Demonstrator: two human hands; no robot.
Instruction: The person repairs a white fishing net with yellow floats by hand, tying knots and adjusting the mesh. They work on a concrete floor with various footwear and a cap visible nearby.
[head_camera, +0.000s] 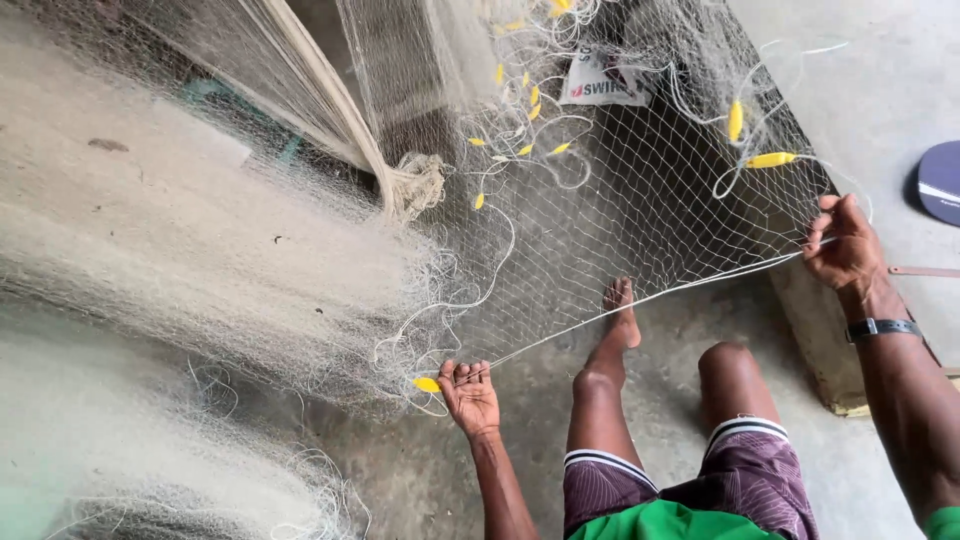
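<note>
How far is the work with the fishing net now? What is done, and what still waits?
Done, it seems: a thick heap of net lies bunched on the left. In hand: the left hand and right hand hold the edge line taut between them, mesh spread above it. Left: loose line with yellow floats lies tangled farther back. How much remains, I cannot tell.

From my remote seat I see a grey, stained concrete floor (420, 480) in soft, even daylight, a low concrete block (815, 330) with a yellowish base at the right, a dark round object (940, 180) at the right edge, and a white printed bag (600, 85) beyond.
</note>
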